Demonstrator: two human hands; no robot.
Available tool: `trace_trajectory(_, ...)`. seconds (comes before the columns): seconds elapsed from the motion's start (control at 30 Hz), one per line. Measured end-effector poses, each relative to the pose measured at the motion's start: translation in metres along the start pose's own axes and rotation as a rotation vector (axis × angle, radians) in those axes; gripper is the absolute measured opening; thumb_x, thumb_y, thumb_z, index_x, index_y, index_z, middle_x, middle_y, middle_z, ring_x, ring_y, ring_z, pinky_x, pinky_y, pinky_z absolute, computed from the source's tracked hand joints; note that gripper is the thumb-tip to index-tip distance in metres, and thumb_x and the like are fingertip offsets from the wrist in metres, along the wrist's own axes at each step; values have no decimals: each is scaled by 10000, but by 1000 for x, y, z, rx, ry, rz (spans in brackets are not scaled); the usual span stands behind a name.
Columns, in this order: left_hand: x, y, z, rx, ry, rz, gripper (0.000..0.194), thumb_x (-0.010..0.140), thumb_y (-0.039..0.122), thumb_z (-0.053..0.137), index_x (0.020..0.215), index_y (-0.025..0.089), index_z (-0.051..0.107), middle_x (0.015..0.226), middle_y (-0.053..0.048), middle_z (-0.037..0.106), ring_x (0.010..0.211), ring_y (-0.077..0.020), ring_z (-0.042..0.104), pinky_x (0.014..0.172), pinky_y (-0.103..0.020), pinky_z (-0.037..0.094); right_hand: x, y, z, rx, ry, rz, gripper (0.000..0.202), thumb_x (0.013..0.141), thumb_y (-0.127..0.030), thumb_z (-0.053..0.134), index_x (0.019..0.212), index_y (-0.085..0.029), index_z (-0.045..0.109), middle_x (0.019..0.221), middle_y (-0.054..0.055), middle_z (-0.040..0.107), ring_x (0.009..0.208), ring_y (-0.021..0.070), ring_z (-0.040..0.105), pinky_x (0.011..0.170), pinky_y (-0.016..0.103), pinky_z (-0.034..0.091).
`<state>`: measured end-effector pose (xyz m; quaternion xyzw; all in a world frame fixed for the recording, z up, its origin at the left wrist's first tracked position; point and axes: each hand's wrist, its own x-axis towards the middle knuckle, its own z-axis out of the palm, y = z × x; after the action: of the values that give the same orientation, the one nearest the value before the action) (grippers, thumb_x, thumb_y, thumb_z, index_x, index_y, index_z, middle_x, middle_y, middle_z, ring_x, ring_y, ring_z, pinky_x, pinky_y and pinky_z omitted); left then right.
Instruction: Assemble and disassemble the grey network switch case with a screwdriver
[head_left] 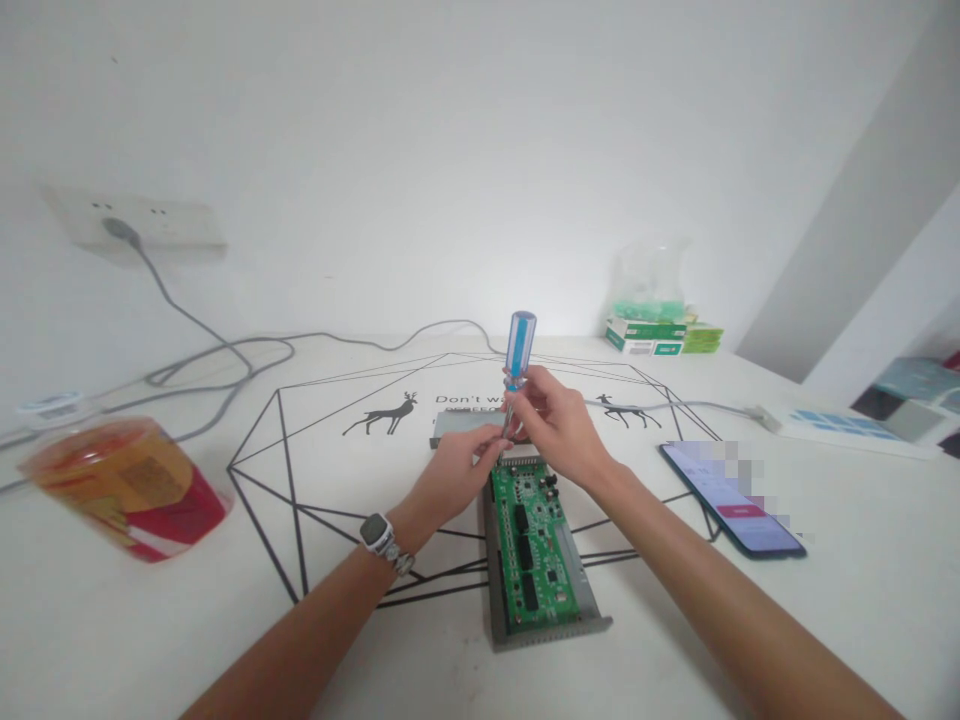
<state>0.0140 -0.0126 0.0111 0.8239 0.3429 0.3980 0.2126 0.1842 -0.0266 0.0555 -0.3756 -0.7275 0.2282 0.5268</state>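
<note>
A screwdriver [519,345] with a clear and blue handle stands nearly upright, its shaft pointing down. My right hand [559,420] is closed around it just below the handle. My left hand [461,465] is closed in a pinch low on the screwdriver's shaft, near the tip, which the fingers hide. Below both hands lies a green circuit board [536,540] with black chips, set in a grey metal tray [551,635]. A grey metal cover [457,425] lies behind my left hand, partly hidden.
A red and yellow cup [135,490] stands at the left, near grey cables [247,375]. At the right lie a phone [731,505] and a power strip [840,428]. Small green and white boxes [645,335] with a plastic bag [651,285] sit by the wall.
</note>
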Motion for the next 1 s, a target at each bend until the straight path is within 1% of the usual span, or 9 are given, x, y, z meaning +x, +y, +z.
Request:
trace_trajectory(0.1,0,-2,-1,20,-19,-6,249,978,281,532,1045,214,762,889,0,800,783,-190,716,706,-268,492,0,2,0,34,8,23,229,965,-379,563,1125,-216,577,825,3,667,615,133,679,553,246,561)
trace_trajectory(0.2,-1,-3,-1,30,-31,-22,259,977,275,525,1067,219,761,875,-1,797,772,-191,712,699,-272,490,-1,2,0,15,-7,37,240,967,-378,556,1142,-216,580,835,4,666,619,132,677,560,248,558)
trace_trajectory(0.5,1,-4,-1,-11,-40,-46,241,968,274,533,1033,208,756,947,-16,804,837,-202,733,760,-288,523,-1,0,1,24,-25,51,263,974,-378,543,1169,-206,579,843,9,660,622,126,665,561,245,540)
trace_trajectory(0.77,1,-2,-1,-65,-45,-54,205,953,274,555,965,193,742,918,-16,802,855,-201,738,775,-283,538,-1,-5,-1,-55,-53,39,194,970,-332,512,1073,-201,612,864,26,695,665,141,661,611,279,560)
trace_trajectory(0.9,1,-3,-3,-17,-41,-62,190,950,289,567,948,200,735,932,-17,804,877,-212,735,814,-305,523,-1,-5,-1,-85,-51,28,203,975,-325,509,1099,-209,621,859,23,699,684,146,664,655,289,568)
trace_trajectory(1.0,2,-4,-4,14,-46,-70,179,945,289,573,935,202,730,956,-21,801,894,-219,727,817,-313,507,-1,-6,0,-92,-66,31,223,981,-326,497,1131,-214,618,873,28,712,679,149,665,659,295,564)
